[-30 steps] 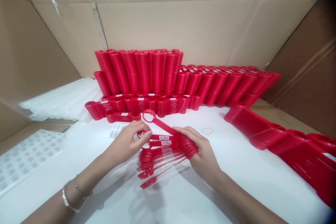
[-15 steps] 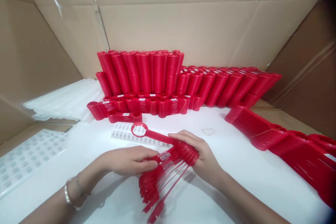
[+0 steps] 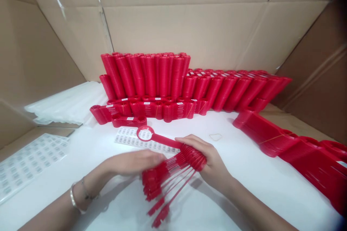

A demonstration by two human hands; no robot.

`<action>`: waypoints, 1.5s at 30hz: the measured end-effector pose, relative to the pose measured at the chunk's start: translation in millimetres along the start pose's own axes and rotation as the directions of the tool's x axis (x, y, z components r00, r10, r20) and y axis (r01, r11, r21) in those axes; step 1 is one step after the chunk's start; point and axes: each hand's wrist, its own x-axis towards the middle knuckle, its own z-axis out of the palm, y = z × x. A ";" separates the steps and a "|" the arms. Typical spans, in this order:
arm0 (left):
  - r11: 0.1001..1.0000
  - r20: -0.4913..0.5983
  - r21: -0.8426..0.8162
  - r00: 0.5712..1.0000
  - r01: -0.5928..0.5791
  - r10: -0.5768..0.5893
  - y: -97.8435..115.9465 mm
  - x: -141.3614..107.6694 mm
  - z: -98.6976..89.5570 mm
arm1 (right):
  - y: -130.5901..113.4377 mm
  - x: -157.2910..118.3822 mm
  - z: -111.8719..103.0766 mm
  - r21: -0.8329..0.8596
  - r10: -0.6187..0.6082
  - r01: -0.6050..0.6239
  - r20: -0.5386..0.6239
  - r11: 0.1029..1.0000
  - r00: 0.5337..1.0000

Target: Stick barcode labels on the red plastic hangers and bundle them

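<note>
At the near edge, two bracelets (image 3: pixel 74 199) circle the left wrist above a white tabletop (image 3: pixel 244 198). Just beyond, a fan of red strips (image 3: pixel 153 184), the thing in hand, hangs over the tabletop between the two hands, its lower strips splayed apart and blurred at their free ends. The right hand (image 3: pixel 213 158) is closed around the gathered ring ends of the fan, thumb on top, gripping them in one cluster. The left hand (image 3: pixel 135 162) lies against the upper side of the fan's free ends; its fingers are blurred, and whether they pinch a strip I cannot tell. One ringed strip (image 3: pixel 166 140) points away from the others toward the left, its near end under the right thumb, its open ring above a label sheet (image 3: pixel 126 136) on the tabletop. Right of that sheet lies a thin loop (image 3: pixel 215 137). More label sheets (image 3: pixel 29 162) lie at the far left, and banded red bundles (image 3: pixel 300 155) line the right side. Farther back come a low row of red bundles (image 3: pixel 146 109), pale translucent sheeting (image 3: pixel 67 103) to its left, taller red stacks (image 3: pixel 150 75) behind, and finally a cardboard wall (image 3: pixel 189 29).
</note>
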 end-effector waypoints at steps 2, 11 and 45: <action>0.996 -0.304 0.062 0.952 0.069 -0.047 -13.5 0.4 -13.6 | -0.1 0.5 0.2 0.001 0.034 -0.034 -0.023 0.999 0.999; 0.723 -0.503 0.644 0.851 0.251 0.152 -52.5 13.3 -24.4 | 3.0 2.7 8.1 0.065 0.320 -0.318 -0.021 0.946 0.947; 0.994 -0.676 -0.026 0.730 0.109 -0.098 12.6 19.8 18.7 | -11.8 -0.4 18.5 0.098 0.352 -0.349 -0.018 0.932 0.936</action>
